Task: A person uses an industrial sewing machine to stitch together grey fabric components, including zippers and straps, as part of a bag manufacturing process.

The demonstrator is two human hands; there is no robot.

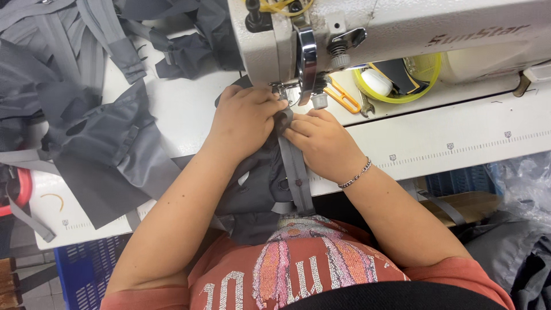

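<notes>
Head view: the left hand [245,117] is laid palm-down, fingers curled and pressed onto a dark grey fabric piece [252,189] just before the presser foot [282,90] of a white sewing machine [402,28]. The right hand [322,143], a bracelet [356,175] at its wrist, is pinched with fingertips together on a lighter grey strap [295,166] that is laid along the fabric and led toward the needle area. Fabric and strap are draped from the white table [459,143] edge down into the lap. The material is judged light, soft and limp, probably somewhat slippery, so it is best held flat close to the foot, with the strap gripped by its edges. Farther out, a heap of grey fabric [86,132] is seen at the left, orange snips [340,95] and a yellow-rimmed tray [402,86] behind the machine.
</notes>
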